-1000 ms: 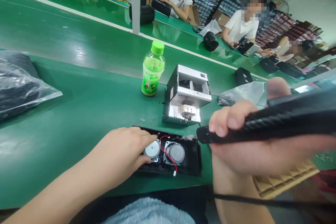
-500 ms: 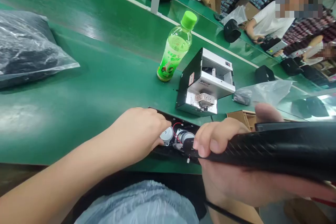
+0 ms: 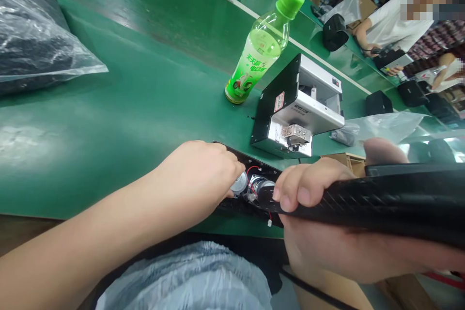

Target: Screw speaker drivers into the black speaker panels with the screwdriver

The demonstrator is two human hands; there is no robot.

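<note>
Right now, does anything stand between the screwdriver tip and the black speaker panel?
Nothing visible does: the electric screwdriver in the right hand has its tip right at the black speaker panel, close by the red wires. The left hand lies on the panel beside the speakers, clear of the tip.

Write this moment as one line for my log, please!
left hand: on speaker panel | right hand: holding electric screwdriver over panel | nearby: speaker, green-capped bottle

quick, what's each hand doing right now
Left hand: open, fingers resting on the black plastic speaker housing.
Right hand: closed, holding a black electric screwdriver.
</note>
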